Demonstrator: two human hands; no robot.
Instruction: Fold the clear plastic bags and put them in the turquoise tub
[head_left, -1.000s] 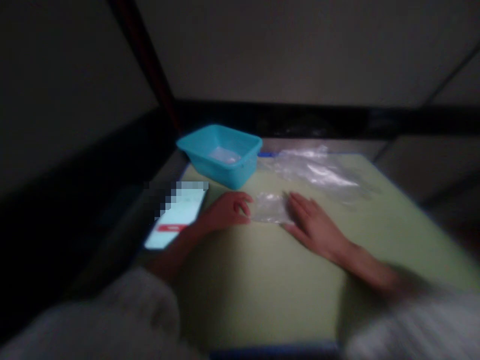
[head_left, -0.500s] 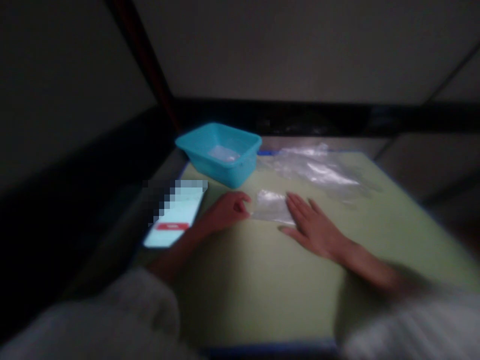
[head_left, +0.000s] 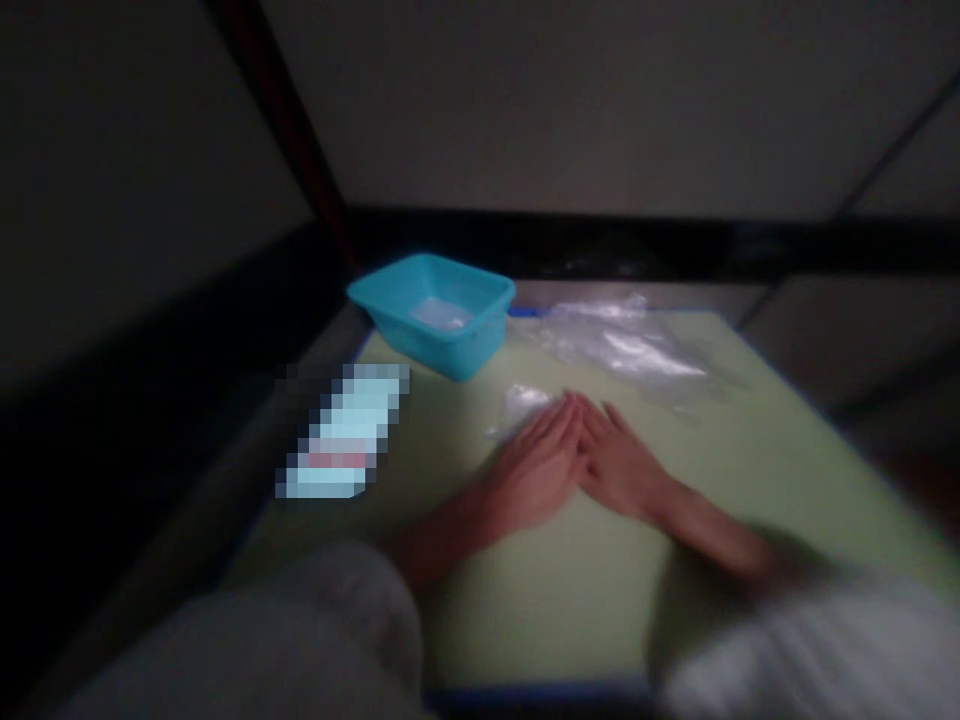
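Left hand swung from curled beside small bag to flat across its near side, fingertips meeting those of right hand. Both open, fingers straight, apparently gripping nothing. Bag lies on table, partly hidden under left fingers; likely being pressed flat. Tub beyond left hand, loose plastic beyond right, phone left of both.
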